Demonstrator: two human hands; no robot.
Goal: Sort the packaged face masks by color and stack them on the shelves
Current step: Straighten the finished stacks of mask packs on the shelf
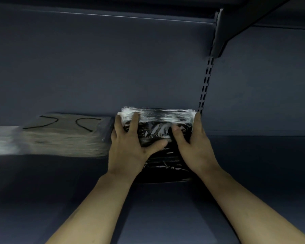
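Note:
A pack of black face masks (158, 118) in shiny clear wrap is held tilted at the back of the dark shelf (60, 182), above a stack of black packs (165, 166). My left hand (130, 143) grips the pack's left end, fingers over the top and thumb across the front. On the right end, my right hand (192, 145) holds it the same way. To the left lies a stack of beige mask packs (63, 136) with black ear loops showing on top.
A white pack (2, 140) lies at the far left beside the beige stack. A slotted upright rail (205, 85) runs down the back panel right of the black packs. An upper shelf bracket (224, 29) hangs at top right.

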